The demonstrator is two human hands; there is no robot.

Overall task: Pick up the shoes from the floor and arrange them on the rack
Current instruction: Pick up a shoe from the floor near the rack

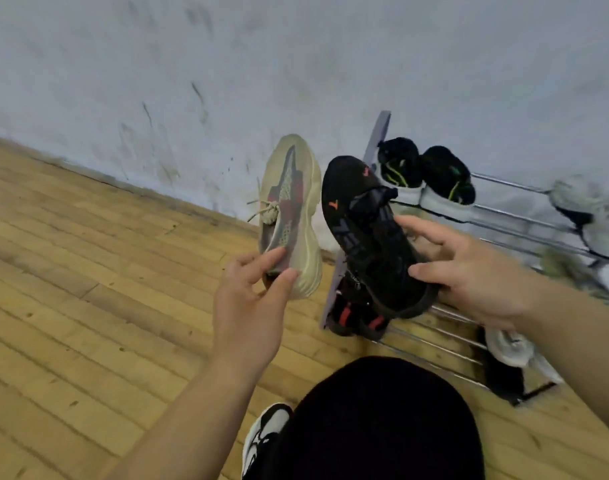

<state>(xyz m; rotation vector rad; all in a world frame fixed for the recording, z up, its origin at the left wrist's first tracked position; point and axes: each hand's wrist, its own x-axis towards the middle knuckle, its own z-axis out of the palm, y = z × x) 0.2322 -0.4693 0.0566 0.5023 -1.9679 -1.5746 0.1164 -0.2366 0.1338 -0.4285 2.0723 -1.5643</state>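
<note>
My left hand [251, 296] pinches the heel of a beige sneaker [292, 209] with red and grey upper, holding it in the air left of the rack. My right hand [469, 268] grips the heel end of a black sneaker [365, 230] with orange marks, held above the left end of the metal shoe rack [445, 341]. A matching black and red shoe [356, 315] sits on a lower tier under it. A pair of black shoes with green accents [424, 174] stands on the top tier by the wall.
More pale shoes sit at the rack's right end [594, 216] and on a low tier [510, 348]. The wood floor [88, 271] spreads left. A scuffed grey wall [261, 81] backs the rack. My dark-clothed knee [375, 420] and black-white shoe [265, 434] are below.
</note>
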